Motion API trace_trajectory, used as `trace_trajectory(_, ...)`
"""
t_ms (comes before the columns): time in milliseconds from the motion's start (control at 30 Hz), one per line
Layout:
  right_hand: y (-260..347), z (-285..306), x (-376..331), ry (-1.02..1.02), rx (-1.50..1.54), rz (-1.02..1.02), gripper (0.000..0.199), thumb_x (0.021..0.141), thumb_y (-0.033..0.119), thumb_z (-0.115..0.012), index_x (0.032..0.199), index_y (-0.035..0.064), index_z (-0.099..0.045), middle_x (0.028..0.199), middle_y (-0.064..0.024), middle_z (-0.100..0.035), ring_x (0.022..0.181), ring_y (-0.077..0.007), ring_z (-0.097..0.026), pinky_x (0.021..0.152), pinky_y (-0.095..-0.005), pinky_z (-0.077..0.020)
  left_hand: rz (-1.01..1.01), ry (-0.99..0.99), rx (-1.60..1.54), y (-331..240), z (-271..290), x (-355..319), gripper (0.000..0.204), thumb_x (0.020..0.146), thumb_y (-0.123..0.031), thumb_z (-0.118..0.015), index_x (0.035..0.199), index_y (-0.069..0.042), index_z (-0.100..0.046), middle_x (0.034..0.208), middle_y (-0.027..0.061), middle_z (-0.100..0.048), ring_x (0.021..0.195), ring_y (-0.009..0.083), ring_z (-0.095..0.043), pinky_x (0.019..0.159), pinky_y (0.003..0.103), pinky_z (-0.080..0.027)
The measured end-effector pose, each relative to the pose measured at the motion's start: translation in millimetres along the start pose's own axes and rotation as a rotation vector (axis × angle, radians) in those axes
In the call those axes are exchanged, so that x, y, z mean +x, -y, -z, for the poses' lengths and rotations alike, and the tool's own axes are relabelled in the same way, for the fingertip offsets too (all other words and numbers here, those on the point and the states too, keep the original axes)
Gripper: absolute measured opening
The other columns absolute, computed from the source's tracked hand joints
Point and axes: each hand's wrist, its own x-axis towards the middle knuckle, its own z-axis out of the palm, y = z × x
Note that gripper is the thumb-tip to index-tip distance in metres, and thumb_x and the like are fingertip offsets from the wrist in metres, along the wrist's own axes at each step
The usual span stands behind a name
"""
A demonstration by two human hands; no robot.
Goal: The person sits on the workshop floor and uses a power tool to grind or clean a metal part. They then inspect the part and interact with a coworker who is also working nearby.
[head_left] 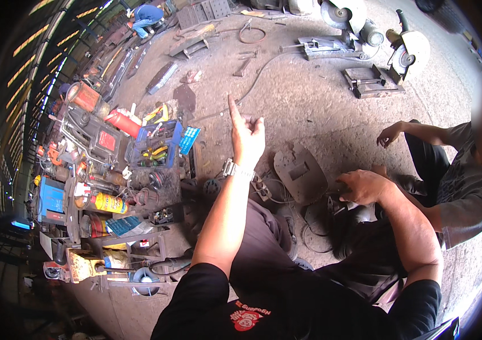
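Head view, and here is the left hand (246,136) up in front of the body, index finger stretched straight out, the other fingers folded and the thumb apart from them, nothing seen in its hold! A silver watch (236,169) sits on that wrist. Over to the right hand (365,186): lower, half open, fingers bent and pointing left, nothing visible in it, though the palm is turned away, so I cannot tell what lies beneath. And between the two hands, there's the metal plate (313,182), rounded, with a rectangular hole, down by the floor (303,113), near the right fingertips but apart from them; flat or tilted, I cannot tell. Out on the left, what a crowd: a blue toolbox (134,154) packed with tools, a red cylinder (123,122) just beside it, a yellow can (109,203) lying nearer the body. At the right edge a co-worker (467,187) sits low, one hand (389,134) hanging loose, fingers drooping. Farther off, two cutting saws (412,52) stand on the floor, and at the top left a person in blue (147,14) bends right over!
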Motion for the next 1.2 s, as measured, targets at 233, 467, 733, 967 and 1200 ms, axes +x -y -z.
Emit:
trace_trajectory(233,-0.6,0.9,-1.3,-0.027,0.014,0.024,0.054,0.085,0.036,-0.071,0.125,0.0004,-0.06,0.105,-0.0247,-0.069,0.104,-0.0421,-0.064,0.092,-0.0478,-0.0502,0.051,-0.035,-0.087,-1.4,1.9,6.1,0.1,0.089,0.003,-0.066,0.161,-0.011,0.003,0.077,0.0022,-0.055,0.064,0.0094,-0.052,0.06,0.025,-0.048)
trace_trajectory(467,6.8,8.8,-0.9,-0.006,0.003,0.001,0.053,0.085,0.033,-0.072,0.124,0.0006,-0.061,0.105,-0.0244,-0.069,0.105,-0.042,-0.064,0.093,-0.0479,-0.0503,0.083,-0.107,-0.207,-4.6,16.0,18.6,0.098,0.091,0.005,-0.063,0.161,-0.011,0.004,0.079,0.0019,-0.056,0.065,0.008,-0.053,0.059,0.022,-0.048)
trace_trajectory(733,6.8,10.3,7.4,0.023,-0.006,0.018,0.054,0.085,0.034,-0.072,0.127,0.0012,-0.059,0.106,-0.0236,-0.068,0.105,-0.0415,-0.064,0.092,-0.0483,-0.0501,0.098,-0.12,-0.28,-1.2,21.4,28.4,0.099,0.091,0.006,-0.063,0.161,-0.015,0.004,0.082,0.0023,-0.058,0.066,0.0079,-0.053,0.058,0.022,-0.047)
trace_trajectory(967,10.4,14.4,-1.0,0.04,0.003,-0.021,0.053,0.086,0.034,-0.071,0.126,0.0011,-0.059,0.104,-0.0244,-0.069,0.105,-0.042,-0.064,0.092,-0.0491,-0.0499,0.063,-0.108,-0.269,3.4,16.0,25.2,0.095,0.091,0.004,-0.064,0.161,-0.011,-0.001,0.081,0.0023,-0.059,0.066,0.0081,-0.053,0.06,0.022,-0.048)
trace_trajectory(1200,7.5,8.6,-4.8,0.075,0.001,-0.046,0.053,0.086,0.035,-0.071,0.125,0.0008,-0.059,0.106,-0.0248,-0.068,0.107,-0.0427,-0.063,0.093,-0.0489,-0.0495,0.132,0.575,0.275,45.4,14.2,5.6,0.076,0.091,-0.031,-0.072,0.15,0.0,-0.037,0.107,0.0199,-0.071,0.097,0.0258,-0.068,0.087,0.038,-0.053)
